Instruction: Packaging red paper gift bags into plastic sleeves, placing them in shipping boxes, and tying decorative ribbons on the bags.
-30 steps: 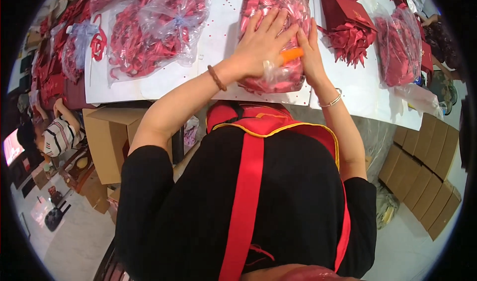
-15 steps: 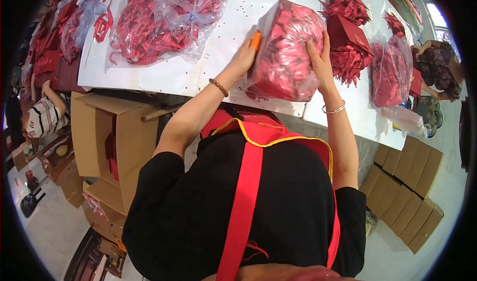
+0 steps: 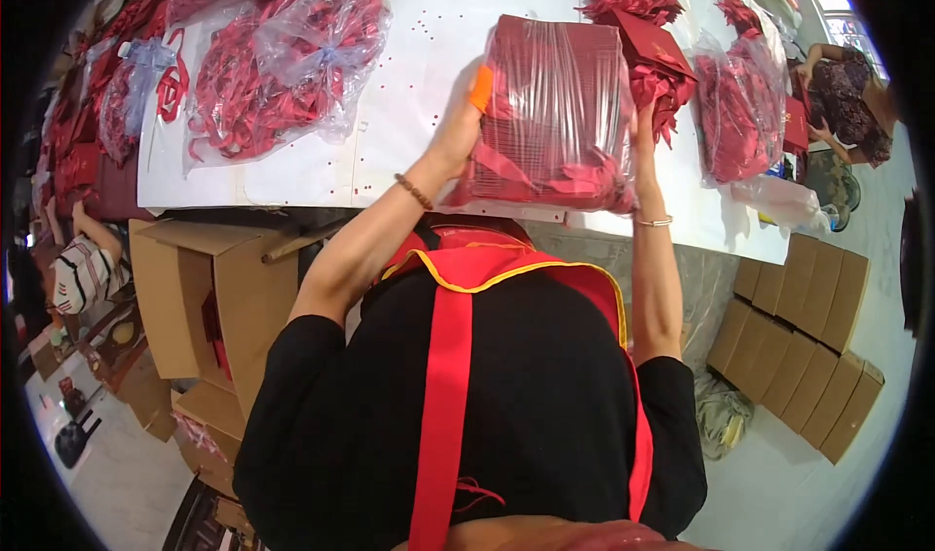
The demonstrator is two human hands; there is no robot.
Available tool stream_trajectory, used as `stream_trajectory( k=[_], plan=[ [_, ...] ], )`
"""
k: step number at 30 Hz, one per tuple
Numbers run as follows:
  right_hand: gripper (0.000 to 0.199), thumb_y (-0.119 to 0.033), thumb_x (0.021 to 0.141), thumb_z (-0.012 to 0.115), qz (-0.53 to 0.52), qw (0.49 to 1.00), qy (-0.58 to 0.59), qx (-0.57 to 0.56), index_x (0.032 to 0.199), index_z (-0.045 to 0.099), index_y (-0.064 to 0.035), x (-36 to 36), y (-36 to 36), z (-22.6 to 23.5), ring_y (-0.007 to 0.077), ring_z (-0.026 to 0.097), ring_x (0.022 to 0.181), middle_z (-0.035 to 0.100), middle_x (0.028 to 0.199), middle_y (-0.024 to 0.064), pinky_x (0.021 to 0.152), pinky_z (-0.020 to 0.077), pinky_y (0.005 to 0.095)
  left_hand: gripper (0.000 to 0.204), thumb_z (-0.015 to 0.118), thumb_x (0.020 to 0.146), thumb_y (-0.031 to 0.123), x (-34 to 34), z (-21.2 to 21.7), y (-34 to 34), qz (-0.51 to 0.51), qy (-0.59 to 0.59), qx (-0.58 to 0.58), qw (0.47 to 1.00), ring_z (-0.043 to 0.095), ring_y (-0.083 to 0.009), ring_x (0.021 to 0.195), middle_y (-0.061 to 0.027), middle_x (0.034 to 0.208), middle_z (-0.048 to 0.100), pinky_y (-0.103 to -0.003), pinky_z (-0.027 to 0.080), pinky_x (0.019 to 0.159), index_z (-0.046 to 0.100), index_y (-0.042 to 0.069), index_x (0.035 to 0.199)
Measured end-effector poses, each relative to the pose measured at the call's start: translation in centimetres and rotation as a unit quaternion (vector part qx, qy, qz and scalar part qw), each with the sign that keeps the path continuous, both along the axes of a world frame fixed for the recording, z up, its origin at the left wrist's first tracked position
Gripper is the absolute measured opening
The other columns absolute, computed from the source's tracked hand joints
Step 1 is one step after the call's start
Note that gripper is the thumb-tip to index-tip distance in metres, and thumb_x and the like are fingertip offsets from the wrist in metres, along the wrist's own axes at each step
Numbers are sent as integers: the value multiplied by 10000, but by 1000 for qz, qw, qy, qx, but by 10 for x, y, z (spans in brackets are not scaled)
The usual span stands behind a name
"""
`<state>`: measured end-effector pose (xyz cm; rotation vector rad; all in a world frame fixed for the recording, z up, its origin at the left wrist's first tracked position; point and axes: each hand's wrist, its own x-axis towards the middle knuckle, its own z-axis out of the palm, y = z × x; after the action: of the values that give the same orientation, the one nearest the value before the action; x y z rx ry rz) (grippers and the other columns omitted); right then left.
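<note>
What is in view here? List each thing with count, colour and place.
plastic-wrapped pack: one, dark red, lifted over the table's near edge between both hands
table: one, white, across the top
clear bags of ribbon: several, red, on the table's left
loose paper pieces: a pile, red, behind the pack
open carton: one, brown, below the table at left
flat cartons: a row, brown, on the floor at right
left hand: grip on the pack's left side
right hand: grip on its right side
</note>
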<state>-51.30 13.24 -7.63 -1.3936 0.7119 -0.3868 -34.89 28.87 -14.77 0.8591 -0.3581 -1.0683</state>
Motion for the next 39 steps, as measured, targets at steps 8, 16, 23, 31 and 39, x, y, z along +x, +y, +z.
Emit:
stream_trajectory(
  k=[8,16,23,31,39],
  plan=[
    [829,-585,820,376,109,984,-34,139,1368,107,-25,39,24,-43,232,126,1311,139,1425,97,1055,97,342,606,330,921,421,48,19,54,-20,-142,170,975,287,-150,1242,-74,1378,276,-262,244,1009,197,20,1356],
    [801,-382,845,506,31,995,-11,-96,1364,40,12,88,22,-38,250,182,1297,147,1403,209,1030,173,280,753,275,875,569,53,57,17,2,-145,272,951,362,-165,1199,-134,1350,322,-250,285,978,231,-27,1333],
    [838,-399,808,558,26,998,-20,-61,1372,60,-29,92,11,-45,238,276,1243,237,1372,180,1007,226,292,813,538,834,398,74,36,7,2,-310,265,913,477,-189,1052,-188,1226,405,-274,413,858,93,-54,1343],
    [874,-491,823,485,23,999,1,-27,1362,16,13,106,1,-58,244,241,1269,227,1372,203,1026,190,291,747,507,830,190,82,18,-5,19,-265,210,941,492,-179,991,-164,1230,392,-261,403,845,25,6,1370],
    [781,-487,859,403,27,988,74,-130,1347,94,39,110,5,-45,308,192,1288,200,1367,264,1042,179,333,521,493,872,331,75,24,-5,75,-394,241,884,465,-125,713,-62,869,516,-240,410,650,343,9,1254]
  ],
)
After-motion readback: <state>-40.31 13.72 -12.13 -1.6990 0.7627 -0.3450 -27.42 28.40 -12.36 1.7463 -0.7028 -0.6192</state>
